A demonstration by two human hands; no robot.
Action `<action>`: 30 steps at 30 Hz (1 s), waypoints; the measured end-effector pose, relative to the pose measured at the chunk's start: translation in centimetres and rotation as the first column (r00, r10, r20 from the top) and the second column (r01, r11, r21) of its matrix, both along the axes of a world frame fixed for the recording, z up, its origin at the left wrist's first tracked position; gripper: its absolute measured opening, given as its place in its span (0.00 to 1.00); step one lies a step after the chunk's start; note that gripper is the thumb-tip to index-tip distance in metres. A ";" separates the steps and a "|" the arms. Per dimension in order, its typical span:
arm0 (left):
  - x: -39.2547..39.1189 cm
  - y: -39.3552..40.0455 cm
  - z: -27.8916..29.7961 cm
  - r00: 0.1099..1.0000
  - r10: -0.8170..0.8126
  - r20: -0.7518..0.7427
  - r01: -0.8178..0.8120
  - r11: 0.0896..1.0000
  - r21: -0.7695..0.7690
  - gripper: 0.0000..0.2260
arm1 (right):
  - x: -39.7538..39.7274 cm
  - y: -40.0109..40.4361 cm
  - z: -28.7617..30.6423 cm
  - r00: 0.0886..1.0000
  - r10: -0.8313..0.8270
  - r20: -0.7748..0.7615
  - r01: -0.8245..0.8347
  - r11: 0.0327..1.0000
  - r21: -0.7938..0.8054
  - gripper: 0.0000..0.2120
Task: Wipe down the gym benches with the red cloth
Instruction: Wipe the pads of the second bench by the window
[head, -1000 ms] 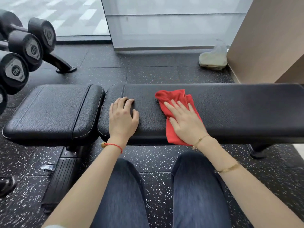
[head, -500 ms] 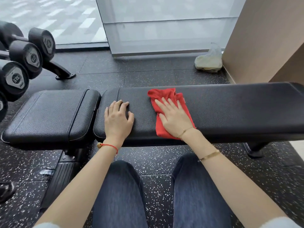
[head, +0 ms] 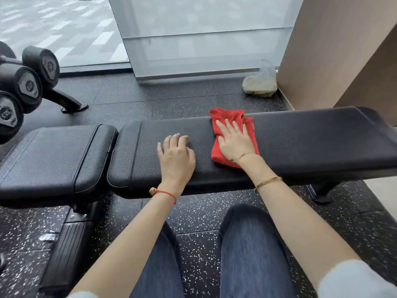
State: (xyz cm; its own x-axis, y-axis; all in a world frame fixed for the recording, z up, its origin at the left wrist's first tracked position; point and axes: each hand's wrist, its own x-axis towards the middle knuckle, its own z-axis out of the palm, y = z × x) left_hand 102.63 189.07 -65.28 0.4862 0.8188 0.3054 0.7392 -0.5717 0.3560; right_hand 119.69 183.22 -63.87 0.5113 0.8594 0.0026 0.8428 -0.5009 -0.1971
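bench pad [head: 311,143] free rightward | left: left hand [head: 176,155], dumbbells [head: 28,87]

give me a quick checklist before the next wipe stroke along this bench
1. Cloth under the wiping hand: ok. The right hand lies flat with straight fingers on the red cloth.
2. Cloth flat on the pad: not ok. It is bunched, and its far edge reaches the back edge of the long pad.
3. Bracing hand out of the path: ok if wiping rightward. The left hand rests on the pad left of the cloth, apart from it.
4. Pad to the right free of things: ok.
5. Short seat pad wiped: cannot tell.
6. Cloth damp or clean: cannot tell.
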 end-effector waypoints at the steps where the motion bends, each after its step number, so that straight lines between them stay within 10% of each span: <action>1: 0.6 -0.3 0.0 1.000 -0.007 -0.008 0.007 1.000 -0.005 0.19 | -0.4 -0.4 -0.1 0.999 0.035 -0.002 -0.035 0.999 0.010 0.26; 6: 2.3 -1.3 -0.5 0.998 -0.029 -0.054 0.029 1.000 -0.006 0.18 | 0.3 -5.7 -0.7 0.993 0.112 0.040 -0.114 0.991 0.074 0.26; 14: 2.6 -1.4 -1.2 0.999 -0.004 -0.044 0.006 0.999 0.039 0.18 | 9.1 -5.5 0.1 0.976 -0.220 -0.009 0.219 0.975 -0.024 0.26; 24: 2.7 -1.5 -1.0 1.000 0.018 -0.019 -0.017 0.999 0.047 0.17 | 1.7 -3.8 -0.5 0.987 0.152 0.056 -0.154 0.987 0.034 0.27; 30: 2.7 -1.6 -0.9 0.999 0.010 -0.043 -0.008 0.999 0.032 0.17 | 4.7 -8.6 -0.7 0.997 0.068 0.027 -0.070 0.995 0.072 0.26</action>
State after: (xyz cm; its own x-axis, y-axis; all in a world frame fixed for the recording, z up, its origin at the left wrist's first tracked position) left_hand 105.34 187.44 -66.19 0.4921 0.8135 0.3100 0.7589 -0.5753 0.3051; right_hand 124.35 174.61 -64.58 0.4500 0.8896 0.0785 0.8798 -0.4266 -0.2100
